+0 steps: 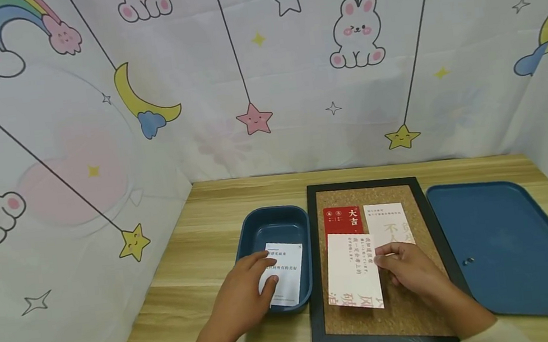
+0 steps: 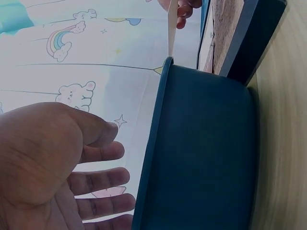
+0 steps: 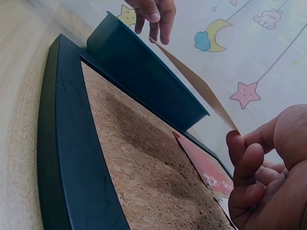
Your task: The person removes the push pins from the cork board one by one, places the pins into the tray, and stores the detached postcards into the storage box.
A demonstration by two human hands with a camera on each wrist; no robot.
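My right hand pinches the right edge of a cream card printed with vertical lines of text. The right wrist view shows this card raised and tilted above the cork board, gripped between thumb and fingers. Behind it on the board lie a red card, partly covered, and a white card. My left hand hovers over the blue bin, its fingers relaxed and holding nothing. Inside the bin is a white printed card, partly hidden by that hand.
Right of the board, a shallow blue tray carries a small shiny object, too small to identify. The board has a raised black frame beside the bin. A patterned cloth hangs behind the wooden table.
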